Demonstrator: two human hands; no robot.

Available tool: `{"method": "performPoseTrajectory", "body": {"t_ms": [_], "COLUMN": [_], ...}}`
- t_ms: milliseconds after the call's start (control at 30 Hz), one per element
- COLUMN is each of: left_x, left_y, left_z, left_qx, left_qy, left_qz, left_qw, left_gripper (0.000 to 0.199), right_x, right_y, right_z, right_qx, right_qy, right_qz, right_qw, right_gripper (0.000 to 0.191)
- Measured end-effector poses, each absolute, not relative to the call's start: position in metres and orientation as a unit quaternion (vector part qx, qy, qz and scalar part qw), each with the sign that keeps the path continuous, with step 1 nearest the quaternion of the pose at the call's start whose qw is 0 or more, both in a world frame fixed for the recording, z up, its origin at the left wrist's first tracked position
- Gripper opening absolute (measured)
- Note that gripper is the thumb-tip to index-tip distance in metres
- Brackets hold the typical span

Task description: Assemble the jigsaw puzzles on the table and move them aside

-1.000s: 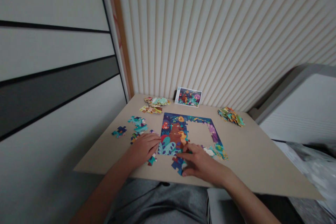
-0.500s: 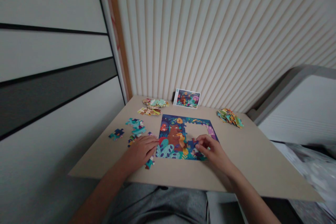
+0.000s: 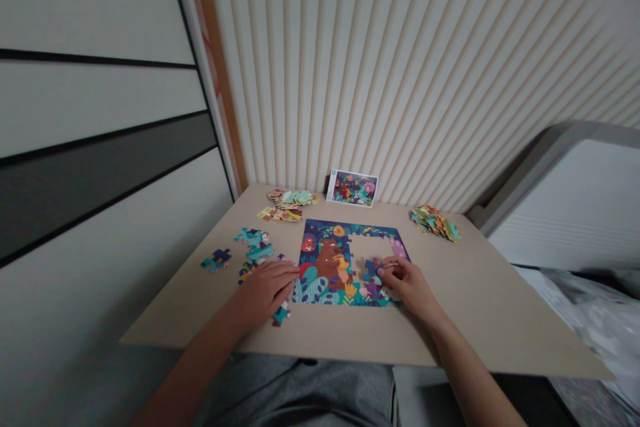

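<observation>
A partly joined jigsaw puzzle [image 3: 327, 260] lies flat on the table, with a bear on its left side and a gap right of centre. My right hand [image 3: 404, 281] pinches a blue puzzle piece [image 3: 371, 271] over the lower part of that gap. My left hand [image 3: 270, 287] rests flat, fingers stretched out, its fingertips at the puzzle's left edge. Under and around it lie loose puzzle pieces [image 3: 257, 247], some partly covered by the hand. Farther left sits a small dark blue cluster of pieces [image 3: 217, 260].
A picture card [image 3: 353, 188] of the puzzle leans upright at the back of the table [image 3: 345, 337]. Piles of pieces lie at the back left [image 3: 290, 199] and back right [image 3: 434, 223]. A pleated blind [image 3: 325, 67] rises behind the table.
My right hand has turned the blue piece and shifted it slightly away from the bear, within the gap. My left hand stays in place. The view has moved slightly.
</observation>
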State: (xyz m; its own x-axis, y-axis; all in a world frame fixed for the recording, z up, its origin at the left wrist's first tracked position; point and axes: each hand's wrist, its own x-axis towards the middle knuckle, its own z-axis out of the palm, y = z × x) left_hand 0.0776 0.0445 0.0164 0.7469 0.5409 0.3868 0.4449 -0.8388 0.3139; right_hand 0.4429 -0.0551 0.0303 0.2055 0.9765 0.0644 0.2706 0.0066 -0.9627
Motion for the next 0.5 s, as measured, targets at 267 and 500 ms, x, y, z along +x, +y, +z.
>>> {"method": "performPoseTrajectory", "body": {"t_ms": [267,500], "left_x": [0.077,0.075], "left_y": [0.046,0.047], "left_z": [0.014,0.011], "left_qx": [0.932,0.937], "left_qy": [0.26,0.257], "left_qz": [0.233,0.223], "left_qw": [0.094,0.084], "left_gripper": [0.032,0.033], "right_x": [0.447,0.445], "right_y": [-0.057,-0.058], "right_z": [0.018,0.021], "right_qx": [-0.598,-0.598], "right_qy": [-0.544,-0.549], "right_qz": [0.335,0.322], "right_qw": [0.484,0.487], "right_gripper": [0.038,0.035]}}
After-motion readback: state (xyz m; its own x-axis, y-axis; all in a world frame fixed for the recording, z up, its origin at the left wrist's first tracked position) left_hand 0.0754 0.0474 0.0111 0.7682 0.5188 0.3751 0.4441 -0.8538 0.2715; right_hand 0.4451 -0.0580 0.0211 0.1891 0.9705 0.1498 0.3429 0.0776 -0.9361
